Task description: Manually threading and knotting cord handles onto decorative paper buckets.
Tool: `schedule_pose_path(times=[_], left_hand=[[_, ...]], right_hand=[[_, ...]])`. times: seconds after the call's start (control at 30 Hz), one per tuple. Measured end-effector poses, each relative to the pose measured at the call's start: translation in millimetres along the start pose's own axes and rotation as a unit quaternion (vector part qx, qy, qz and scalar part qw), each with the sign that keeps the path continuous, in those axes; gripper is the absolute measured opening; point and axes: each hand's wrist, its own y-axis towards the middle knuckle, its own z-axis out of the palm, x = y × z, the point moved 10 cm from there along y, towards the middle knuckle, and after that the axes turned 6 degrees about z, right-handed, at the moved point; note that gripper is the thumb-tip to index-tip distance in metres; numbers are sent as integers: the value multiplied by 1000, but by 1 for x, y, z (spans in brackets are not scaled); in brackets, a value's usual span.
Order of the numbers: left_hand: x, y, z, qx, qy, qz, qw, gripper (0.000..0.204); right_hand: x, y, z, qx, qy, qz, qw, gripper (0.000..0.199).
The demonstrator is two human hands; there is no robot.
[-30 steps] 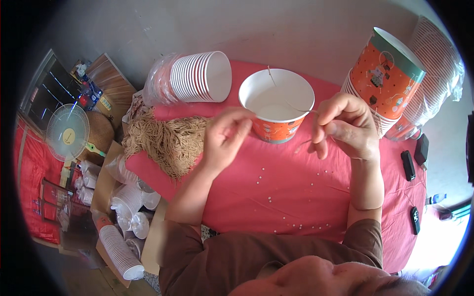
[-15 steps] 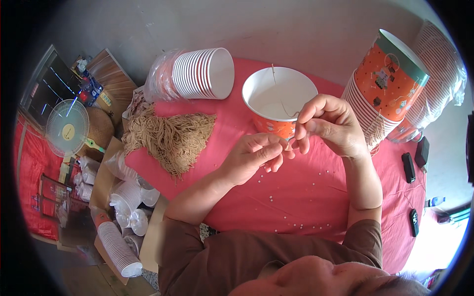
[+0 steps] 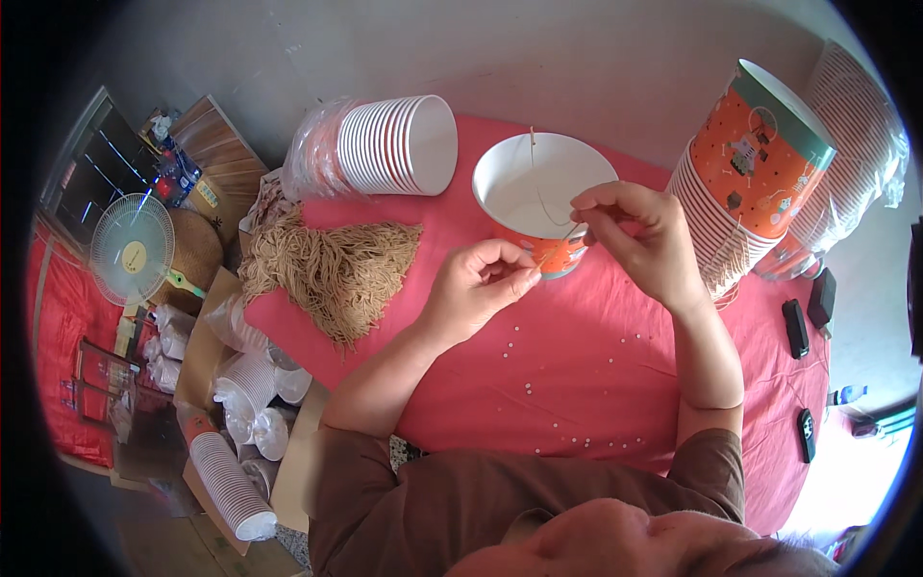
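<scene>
A round paper bucket (image 3: 505, 178), white inside and orange outside, stands on the table in front of me. A thin tan cord (image 3: 535, 163) hangs from its far rim and runs down inside, then up to the near right rim. My right hand (image 3: 646, 240) pinches the cord at that rim, fingertips closed. My left hand (image 3: 473, 290) is just before the bucket's near wall, thumb and forefinger closed on a thin end of cord. The fingers partly hide how the cord passes through the wall. Small white dots (image 3: 528, 388) lie scattered on the cloth below my hands.
A pile of tan cords (image 3: 336, 274) lies at the left, below a wrapped stack of white buckets (image 3: 385, 144). Stacked orange buckets (image 3: 760, 154) stand at the right. Black devices (image 3: 796, 327) lie along the right edge. A box (image 3: 298, 462) of containers and a fan (image 3: 132, 252) are at the left.
My hands have moved apart. The left has drawn slightly left and the right has shifted slightly up, at the bucket's rim. The cord inside the bucket has changed its curve.
</scene>
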Motion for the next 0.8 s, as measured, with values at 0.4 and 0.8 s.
schedule_pose_path(times=[0.4,0.8], left_hand=[[-69,-9,14,-36,369,252,894,17],[-72,-14,21,-44,427,317,846,24]], right_hand=[[30,-19,49,85,-184,-66,977,47],[26,-17,49,79,-237,-103,963,15]])
